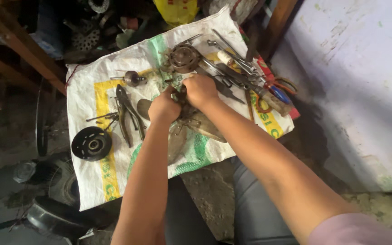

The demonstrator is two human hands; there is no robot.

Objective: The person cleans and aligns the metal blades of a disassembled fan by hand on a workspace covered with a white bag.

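While both fists close on it, a grimy metal fan lies mid-sack, its blades spreading below the knuckles. Left hand and right hand grip its hub, fingers curled tight. Pliers lie left, a black pulley beyond, wrenches right, all on the white sack.

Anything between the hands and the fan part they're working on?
Nothing visible. The left hand and right hand are both already closed on the hub of the metal fan lying on the white sack. Pliers lie apart, to the left.
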